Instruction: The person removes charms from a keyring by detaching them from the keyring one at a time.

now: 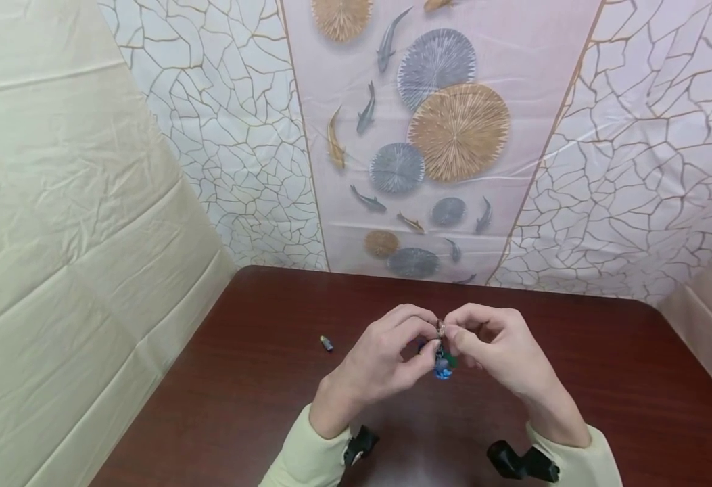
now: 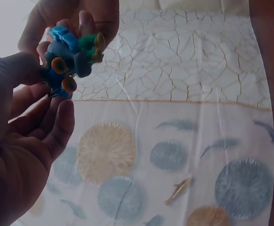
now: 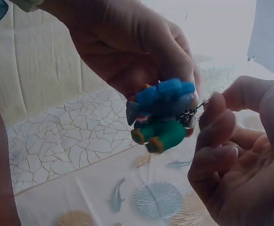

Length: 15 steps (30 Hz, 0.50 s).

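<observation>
Above the near middle of the table (image 1: pixel 258 379), left hand (image 1: pixel 386 358) and right hand (image 1: pixel 495 352) both pinch the keyring (image 1: pixel 440 329) of a blue-green charm (image 1: pixel 443 366); ring work looks unfinished, small piece (image 1: pixel 326 343) lying left, untouched

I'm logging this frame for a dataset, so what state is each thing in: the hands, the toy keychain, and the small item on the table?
Left hand: fingers curled, pinching the keychain.
Right hand: fingers curled, pinching the metal ring.
Blue and green rubbery figure keychain: held above the table, hanging between both hands.
Small blue-grey cylindrical piece: lying loose on the dark red-brown wooden table, apart from both hands.
</observation>
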### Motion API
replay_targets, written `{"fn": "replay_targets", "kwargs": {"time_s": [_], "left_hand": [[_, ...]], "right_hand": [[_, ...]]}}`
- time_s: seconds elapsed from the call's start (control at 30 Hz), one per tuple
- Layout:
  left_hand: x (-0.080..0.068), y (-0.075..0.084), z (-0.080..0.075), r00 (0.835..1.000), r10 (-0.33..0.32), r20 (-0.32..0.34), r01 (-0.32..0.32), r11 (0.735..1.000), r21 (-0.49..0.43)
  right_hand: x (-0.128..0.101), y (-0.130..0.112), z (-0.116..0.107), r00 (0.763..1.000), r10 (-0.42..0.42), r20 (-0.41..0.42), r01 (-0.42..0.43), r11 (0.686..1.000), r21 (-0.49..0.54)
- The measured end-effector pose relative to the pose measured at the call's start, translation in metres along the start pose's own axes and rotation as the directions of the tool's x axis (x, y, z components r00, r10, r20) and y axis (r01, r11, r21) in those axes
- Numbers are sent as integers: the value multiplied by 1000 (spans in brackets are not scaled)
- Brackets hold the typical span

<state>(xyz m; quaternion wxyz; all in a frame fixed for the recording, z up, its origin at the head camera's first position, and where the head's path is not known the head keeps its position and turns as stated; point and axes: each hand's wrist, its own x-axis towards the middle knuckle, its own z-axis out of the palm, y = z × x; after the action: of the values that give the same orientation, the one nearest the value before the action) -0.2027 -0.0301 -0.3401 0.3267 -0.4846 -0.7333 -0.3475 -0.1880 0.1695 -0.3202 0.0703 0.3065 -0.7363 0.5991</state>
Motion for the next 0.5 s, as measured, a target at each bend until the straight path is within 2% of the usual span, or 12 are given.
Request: {"fn": "replay_targets", "kwargs": {"time_s": [0.13, 0.3, 0.5], "left_hand": [[-1, 1, 0, 999, -42, 32, 45, 995, -84], [0, 3, 0, 995, -60, 78, 73, 981, -182], [-1, 5, 1, 988, -68, 137, 94, 976, -195]], "right_hand": [[-3, -4, 1, 996, -74, 41, 79, 986, -145], [-7, -9, -3, 987, -109, 115, 132, 966, -222], [-9, -9, -8, 967, -161, 196, 214, 933, -290]]}}
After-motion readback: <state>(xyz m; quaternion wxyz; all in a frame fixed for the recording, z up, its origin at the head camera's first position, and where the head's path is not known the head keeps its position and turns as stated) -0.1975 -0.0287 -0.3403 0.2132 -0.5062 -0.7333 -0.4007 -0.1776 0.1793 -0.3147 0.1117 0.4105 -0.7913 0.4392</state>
